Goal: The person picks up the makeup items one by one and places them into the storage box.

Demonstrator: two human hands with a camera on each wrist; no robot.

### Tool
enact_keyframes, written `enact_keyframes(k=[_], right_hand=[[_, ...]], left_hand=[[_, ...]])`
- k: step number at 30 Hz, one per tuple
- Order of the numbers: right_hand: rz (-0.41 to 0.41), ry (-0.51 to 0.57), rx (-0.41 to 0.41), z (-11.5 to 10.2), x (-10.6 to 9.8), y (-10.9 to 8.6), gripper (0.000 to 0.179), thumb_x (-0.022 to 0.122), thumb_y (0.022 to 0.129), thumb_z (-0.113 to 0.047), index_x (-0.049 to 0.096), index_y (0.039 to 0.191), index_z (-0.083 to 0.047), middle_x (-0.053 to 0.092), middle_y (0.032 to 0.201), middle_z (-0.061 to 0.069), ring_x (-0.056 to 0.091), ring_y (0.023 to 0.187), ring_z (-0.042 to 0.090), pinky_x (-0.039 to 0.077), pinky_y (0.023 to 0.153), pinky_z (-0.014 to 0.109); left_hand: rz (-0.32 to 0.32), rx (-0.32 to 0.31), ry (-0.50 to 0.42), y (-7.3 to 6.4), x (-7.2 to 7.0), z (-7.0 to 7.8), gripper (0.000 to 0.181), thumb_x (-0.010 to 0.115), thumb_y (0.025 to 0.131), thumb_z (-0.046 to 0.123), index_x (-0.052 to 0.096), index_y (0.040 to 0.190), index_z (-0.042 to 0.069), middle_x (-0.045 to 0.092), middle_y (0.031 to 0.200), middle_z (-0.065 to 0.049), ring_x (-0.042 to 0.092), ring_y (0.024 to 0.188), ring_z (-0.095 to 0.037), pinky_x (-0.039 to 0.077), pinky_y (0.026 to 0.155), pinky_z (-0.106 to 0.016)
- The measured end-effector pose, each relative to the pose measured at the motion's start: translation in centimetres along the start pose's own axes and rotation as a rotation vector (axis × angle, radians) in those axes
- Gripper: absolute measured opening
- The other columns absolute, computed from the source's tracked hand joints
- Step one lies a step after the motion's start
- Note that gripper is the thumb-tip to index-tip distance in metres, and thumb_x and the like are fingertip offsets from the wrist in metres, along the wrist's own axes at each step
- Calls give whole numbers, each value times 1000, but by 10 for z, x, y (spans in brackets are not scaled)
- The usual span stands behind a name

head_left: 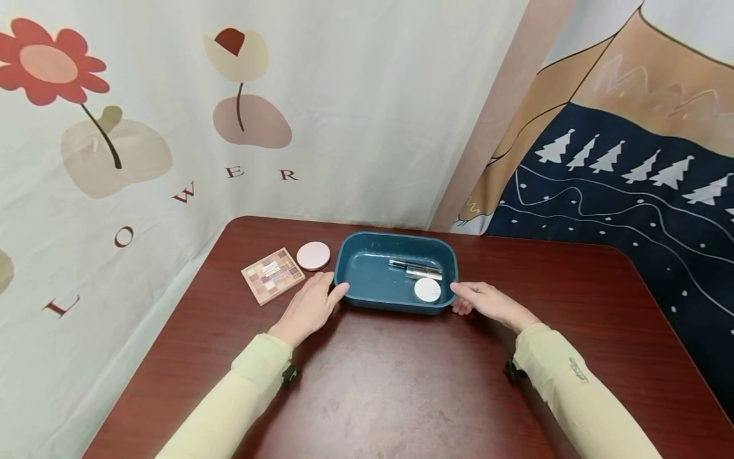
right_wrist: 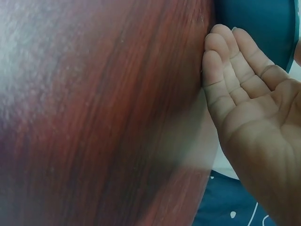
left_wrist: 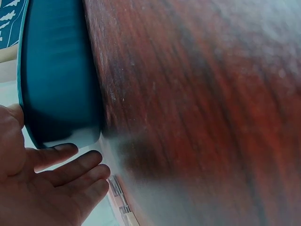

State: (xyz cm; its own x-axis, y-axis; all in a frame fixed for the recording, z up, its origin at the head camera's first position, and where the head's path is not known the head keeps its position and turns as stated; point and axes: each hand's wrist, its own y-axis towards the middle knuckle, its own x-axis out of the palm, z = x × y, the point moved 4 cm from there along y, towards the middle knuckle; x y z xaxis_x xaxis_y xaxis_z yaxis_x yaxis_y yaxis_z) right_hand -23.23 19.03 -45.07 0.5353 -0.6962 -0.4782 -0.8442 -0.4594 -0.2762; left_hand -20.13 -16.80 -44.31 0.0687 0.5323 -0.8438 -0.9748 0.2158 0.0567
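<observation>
Blue-green tray [head_left: 395,306] sits on desk [head_left: 413,382], pinched at both ends: left grip [head_left: 311,303] and right grip [head_left: 484,301] thumb-over-rim, fingers outside. Advise matched pressure, level rim; loose white round case [head_left: 427,291] inside could slide.

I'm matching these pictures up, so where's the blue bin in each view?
Head: the blue bin sits near the centre, slightly low.
Left wrist: partly visible, along the upper left.
Right wrist: partly visible, in the upper right corner.
Shared landmark: the red-brown table.
</observation>
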Motion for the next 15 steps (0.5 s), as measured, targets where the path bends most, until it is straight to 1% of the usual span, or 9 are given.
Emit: enact_keyframes(k=[3,10,15], right_hand=[[-4,0,0,0,0,2,44,46,111,-32,68,118,5,73,96,13,68,87,23,55,85,38],[-13,-15,5,2,-1,4,44,46,111,-32,67,119,6,72,94,11,67,85,22,55,84,35],[-5,-36,23,3,-2,4,46,44,111,-33,68,118,6,72,92,9,66,84,20,54,84,34]], left_hand=[[-1,0,4,0,0,-1,52,47,110,44,58,135,1,61,127,-16,55,121,-32,45,106,-51],[-9,0,10,0,0,-4,50,47,109,47,61,130,3,61,123,-14,56,117,-30,47,104,-49],[-2,11,14,2,-2,-5,55,46,110,45,57,138,-1,60,132,-18,55,125,-34,44,109,-51]])
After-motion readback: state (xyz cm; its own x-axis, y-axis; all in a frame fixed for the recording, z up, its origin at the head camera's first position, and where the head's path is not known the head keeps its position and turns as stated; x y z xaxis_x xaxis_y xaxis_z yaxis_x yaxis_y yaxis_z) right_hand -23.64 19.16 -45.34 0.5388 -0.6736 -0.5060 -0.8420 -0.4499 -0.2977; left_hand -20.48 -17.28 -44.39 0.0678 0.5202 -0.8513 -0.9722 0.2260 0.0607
